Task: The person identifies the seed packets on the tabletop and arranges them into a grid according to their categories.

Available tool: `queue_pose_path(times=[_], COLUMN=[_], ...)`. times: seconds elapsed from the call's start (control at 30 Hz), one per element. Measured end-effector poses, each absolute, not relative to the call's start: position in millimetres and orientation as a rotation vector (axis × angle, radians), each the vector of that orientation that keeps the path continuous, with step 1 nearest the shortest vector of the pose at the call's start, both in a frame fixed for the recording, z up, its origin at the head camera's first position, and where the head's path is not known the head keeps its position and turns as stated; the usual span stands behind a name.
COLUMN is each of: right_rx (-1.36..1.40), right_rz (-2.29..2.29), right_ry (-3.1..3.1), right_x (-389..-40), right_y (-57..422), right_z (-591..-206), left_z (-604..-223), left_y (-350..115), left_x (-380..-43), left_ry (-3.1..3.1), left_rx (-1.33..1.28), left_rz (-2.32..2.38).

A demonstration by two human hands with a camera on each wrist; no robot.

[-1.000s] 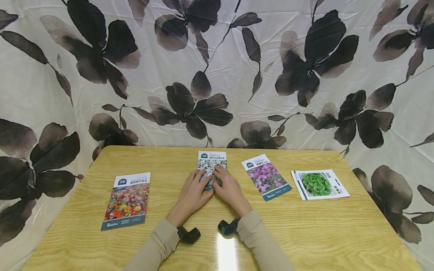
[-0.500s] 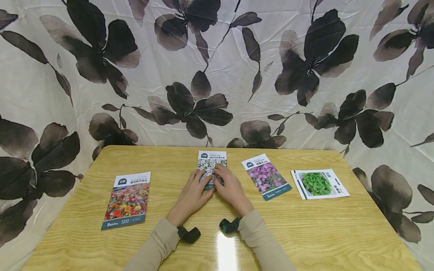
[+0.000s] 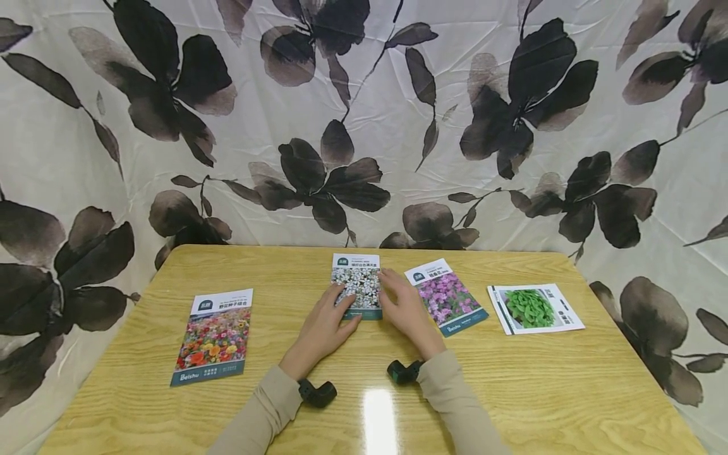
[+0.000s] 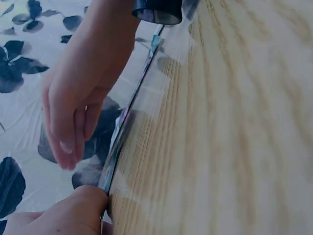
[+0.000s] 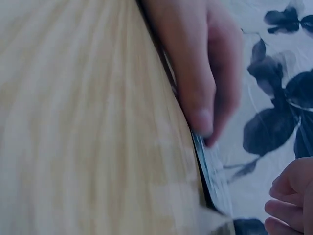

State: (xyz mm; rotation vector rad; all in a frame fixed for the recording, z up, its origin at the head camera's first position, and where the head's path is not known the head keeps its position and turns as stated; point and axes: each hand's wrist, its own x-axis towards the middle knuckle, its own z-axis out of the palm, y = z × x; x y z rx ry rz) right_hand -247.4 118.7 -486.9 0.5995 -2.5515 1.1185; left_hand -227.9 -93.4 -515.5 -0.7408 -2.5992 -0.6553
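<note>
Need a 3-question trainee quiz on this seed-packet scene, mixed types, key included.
1. What colour are the flowers on the seed packet between the left hand and right hand?
2. True or false: in the head view, the green-leaf packet lies farthest right.
3. In the head view, which packet comes next to the right of question 1's packet? A) mixed-wildflower B) purple-flower C) green-leaf

Key: 1. White; 2. True; 3. B

Long beige sleeves (image 3: 256, 414), creased near the cuffs (image 3: 287, 390); black, elbow-shaped wrist cameras (image 3: 320, 395); bare hands (image 3: 322, 323)
</note>
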Motion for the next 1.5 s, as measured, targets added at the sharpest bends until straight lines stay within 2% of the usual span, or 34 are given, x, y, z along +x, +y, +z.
queue_pose_path(times=[0.97, 1.5], right_rx=[0.402, 0.595], right_rz=[1.077, 1.084], right_ry=[-2.604, -2.733], right_x=[-248.1, -248.0], right_y=[234.2, 262.6], right_z=[-490.0, -492.1], left_z=[-513.3, -512.4], left_y=[-93.6, -92.9], left_x=[-228.5, -226.9], left_ry=[-2.684, -2.657], left_rx=[-0.723, -0.740], left_rz=[-0.636, -0.634])
